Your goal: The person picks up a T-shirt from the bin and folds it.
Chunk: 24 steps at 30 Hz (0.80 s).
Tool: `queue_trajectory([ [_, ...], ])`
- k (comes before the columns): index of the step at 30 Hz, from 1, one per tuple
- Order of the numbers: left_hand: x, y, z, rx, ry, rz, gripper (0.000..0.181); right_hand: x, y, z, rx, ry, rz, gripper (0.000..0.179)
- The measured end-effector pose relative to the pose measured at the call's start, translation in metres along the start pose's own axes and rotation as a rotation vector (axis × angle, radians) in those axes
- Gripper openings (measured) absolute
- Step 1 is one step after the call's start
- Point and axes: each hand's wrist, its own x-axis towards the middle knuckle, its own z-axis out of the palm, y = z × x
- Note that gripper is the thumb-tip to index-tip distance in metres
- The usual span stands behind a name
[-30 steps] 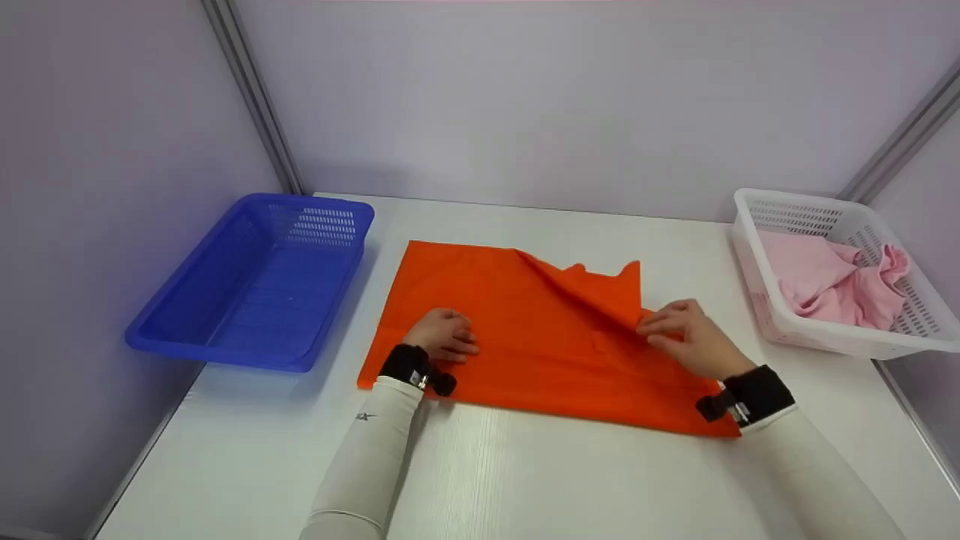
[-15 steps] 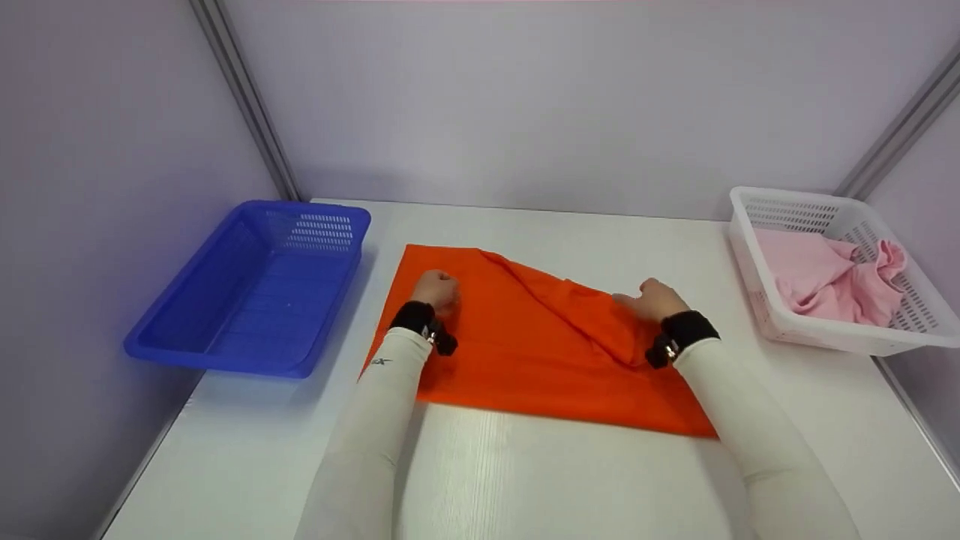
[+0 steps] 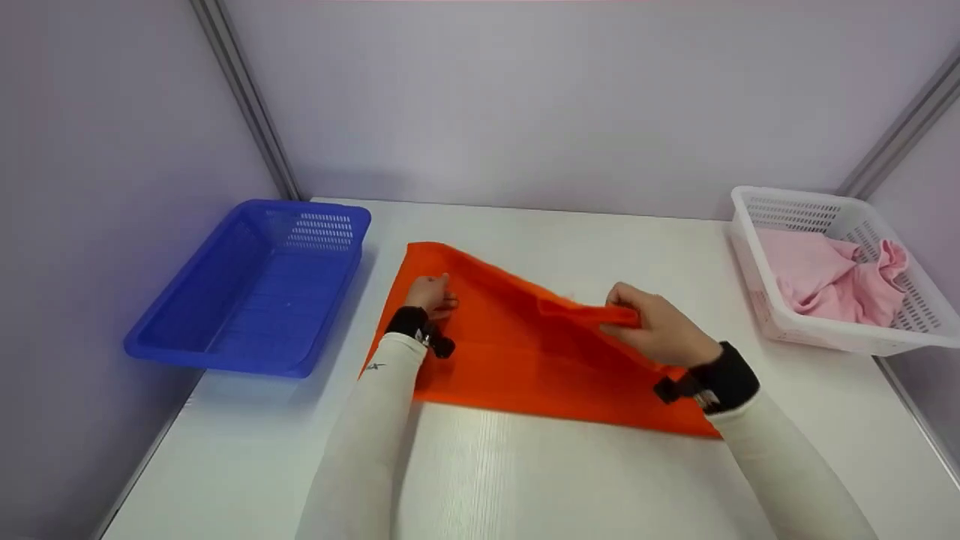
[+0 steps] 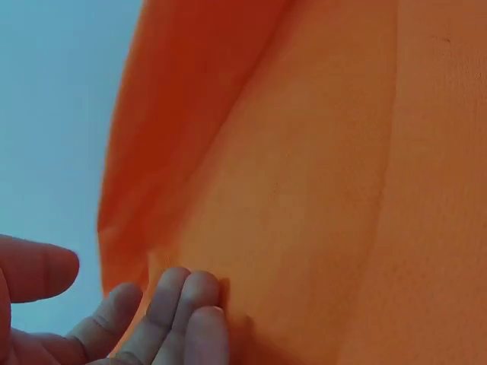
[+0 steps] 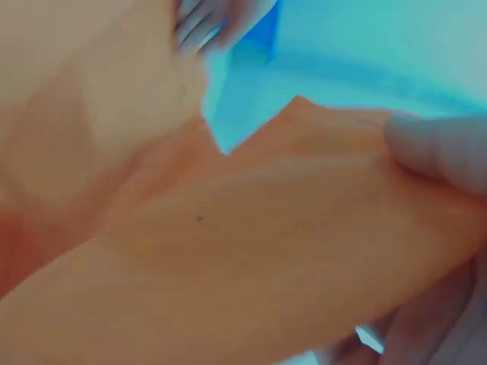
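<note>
Head view: an orange cloth (image 3: 525, 360) is spread at the centre of the white table (image 3: 525, 487), with its far right portion lifted and drawn toward 9 o'clock. That raised fold is pinched between thumb and curled fingers of the right hand (image 3: 649, 330); in the right wrist view the fabric is seen bunched under a fingertip (image 5: 434, 144). The far left corner, at about 10 o'clock on the cloth, is touched by the left hand (image 3: 433, 294), whose fingers (image 4: 183, 312) lie nearly straight against the edge while the thumb stands apart; whether anything is gripped there cannot be told.

For a clean fold, the pinched edge is best kept taut and level, and carried over so that it meets the edge under the left hand squarely, with that corner pressed flat so the layer beneath is not dragged.

Both forearms are extended forward in white sleeves, the right wrist raised above the table, the left wrist low. A blue basket (image 3: 255, 285) sits at 9 o'clock, and a white basket (image 3: 840, 337) holding pink cloth (image 3: 825, 281) at 3 o'clock.
</note>
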Motion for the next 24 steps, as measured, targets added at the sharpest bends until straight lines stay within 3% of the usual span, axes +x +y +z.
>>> queue_trajectory([
  [1, 0.002, 0.0, -0.003, -0.062, 0.008, -0.019, 0.055, -0.011, -0.006, 0.003, 0.013, -0.038, -0.038, 0.02],
  [3, 0.012, -0.002, -0.012, -0.095, 0.053, -0.054, 0.065, -0.029, -0.011, 0.012, 0.012, -0.111, -0.071, 0.021],
  [4, 0.03, -0.01, -0.017, -0.061, 0.101, -0.034, 0.076, -0.037, -0.01, 0.017, 0.0, -0.147, -0.064, 0.022],
  [6, 0.049, -0.019, -0.029, -0.049, 0.159, -0.043, 0.084, -0.048, -0.002, 0.029, -0.025, -0.212, -0.018, 0.023],
  [8, 0.059, -0.026, -0.038, -0.015, 0.222, -0.046, 0.085, -0.055, 0.007, 0.04, -0.038, -0.26, 0.052, 0.024],
  [10, 0.054, -0.027, -0.043, -0.035, 0.266, -0.029, 0.081, -0.06, 0.015, 0.046, -0.033, -0.28, 0.116, 0.024],
  [11, 0.04, -0.021, -0.046, -0.09, 0.264, -0.048, 0.076, -0.062, 0.017, 0.047, -0.027, -0.276, 0.138, 0.024],
  [15, 0.009, -0.013, -0.053, -0.167, 0.361, 0.04, 0.066, -0.061, 0.017, 0.031, -0.032, -0.201, 0.129, 0.014],
  [17, 0.013, -0.013, -0.056, -0.179, 0.417, 0.103, 0.054, -0.054, 0.015, 0.012, -0.083, -0.137, 0.125, 0.012],
  [20, 0.015, 0.0, -0.063, -0.154, 0.449, 0.151, 0.046, -0.03, 0.016, -0.026, -0.171, -0.041, 0.155, 0.013],
  [23, 0.013, 0.017, -0.067, -0.076, 0.457, 0.16, 0.041, 0.006, 0.027, -0.068, -0.255, 0.107, 0.244, 0.021],
  [24, 0.008, 0.025, -0.066, -0.078, 0.431, 0.143, 0.044, 0.019, 0.033, -0.08, -0.269, 0.171, 0.264, 0.023],
])
